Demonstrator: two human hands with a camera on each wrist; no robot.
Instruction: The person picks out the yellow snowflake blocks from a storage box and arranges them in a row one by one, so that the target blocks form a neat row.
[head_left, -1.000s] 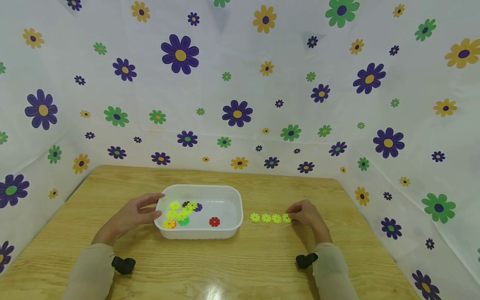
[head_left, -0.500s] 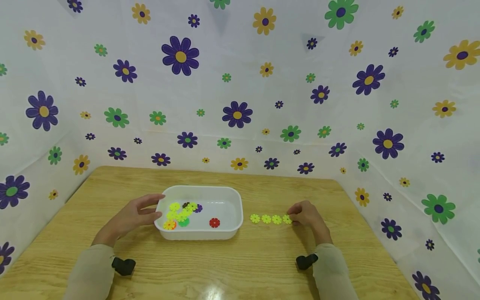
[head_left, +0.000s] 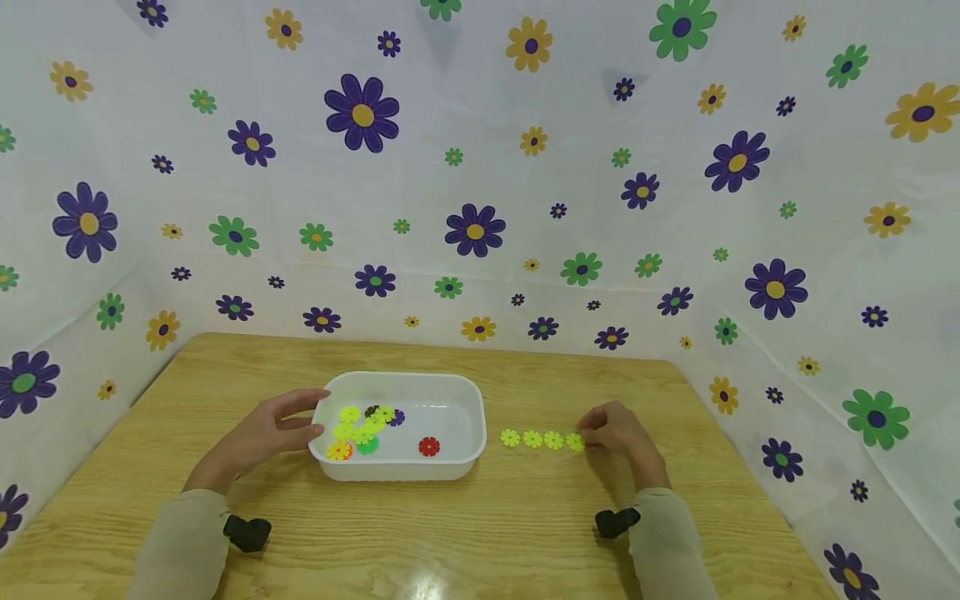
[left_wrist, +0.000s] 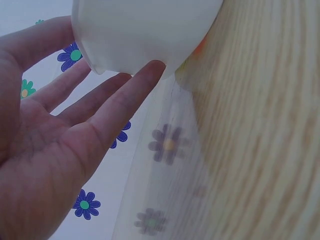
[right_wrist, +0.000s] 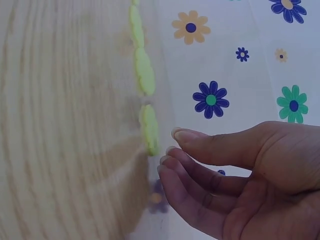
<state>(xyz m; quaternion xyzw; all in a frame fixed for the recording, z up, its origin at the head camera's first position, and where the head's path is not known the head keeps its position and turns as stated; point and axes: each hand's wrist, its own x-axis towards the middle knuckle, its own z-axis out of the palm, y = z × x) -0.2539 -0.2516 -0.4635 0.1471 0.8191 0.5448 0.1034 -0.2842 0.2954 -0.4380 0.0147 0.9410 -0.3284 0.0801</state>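
Note:
In the head view my left hand (head_left: 258,429) is at the left end of a white plastic tray (head_left: 450,467). Its fingers (left_wrist: 135,90) lie extended against the tray's end wall in the left wrist view. My right hand (head_left: 618,433) is beside the last yellow flower-shaped disc (head_left: 574,442) in a short row on the table. In the right wrist view a small gap parts its loosely bent fingertips from that disc (right_wrist: 149,130), and nothing is held. The other yellow discs (head_left: 532,438) of the row stretch left toward the tray.
Inside the tray are several yellow discs (head_left: 349,414), a red disc (head_left: 429,447), a green disc (head_left: 367,445) and a purple disc (head_left: 398,417), some overlapping. The wooden table (head_left: 480,533) meets a white flower-print cloth (head_left: 480,183) at the back and sides.
My right hand has eased slightly to the right, and the last yellow disc of the row sits a touch further right. My left hand and the tray stay put.

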